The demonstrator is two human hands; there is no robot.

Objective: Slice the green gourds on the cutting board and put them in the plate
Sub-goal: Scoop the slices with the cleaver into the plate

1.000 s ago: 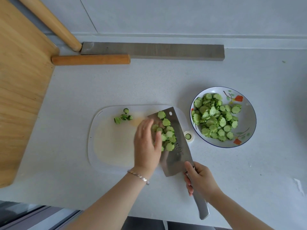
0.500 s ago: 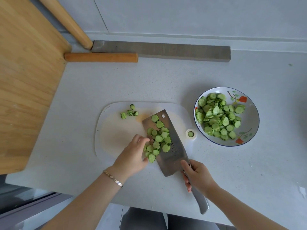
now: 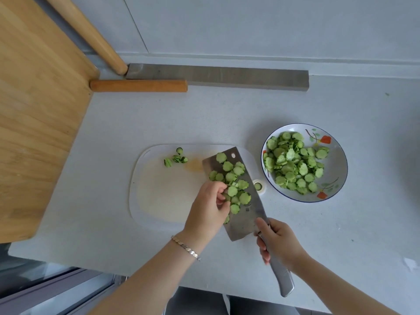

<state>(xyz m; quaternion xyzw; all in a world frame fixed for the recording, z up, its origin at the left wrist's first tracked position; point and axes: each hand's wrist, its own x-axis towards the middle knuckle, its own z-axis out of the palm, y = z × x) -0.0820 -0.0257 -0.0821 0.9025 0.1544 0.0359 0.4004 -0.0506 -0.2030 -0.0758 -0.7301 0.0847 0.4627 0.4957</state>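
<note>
A steel cleaver (image 3: 243, 214) lies flat over the right side of the white cutting board (image 3: 166, 196), its blade loaded with a pile of green gourd slices (image 3: 231, 176). My right hand (image 3: 277, 244) grips the cleaver's handle. My left hand (image 3: 209, 210) sits against the blade's left edge, fingers curled onto the slices there. A few gourd end pieces (image 3: 175, 158) lie at the board's far side. The flowered plate (image 3: 336, 155) to the right holds many slices.
One slice (image 3: 258, 185) sits in the board's handle hole. A large wooden board (image 3: 34, 114) leans at the left. A rolling pin (image 3: 138, 85) and a long grey bar (image 3: 218, 76) lie along the back wall. The counter's front edge is close below my arms.
The slices were gathered onto the blade, and the cleaver with its load has tilted toward the plate. My left hand shifted back to the blade's near left edge.
</note>
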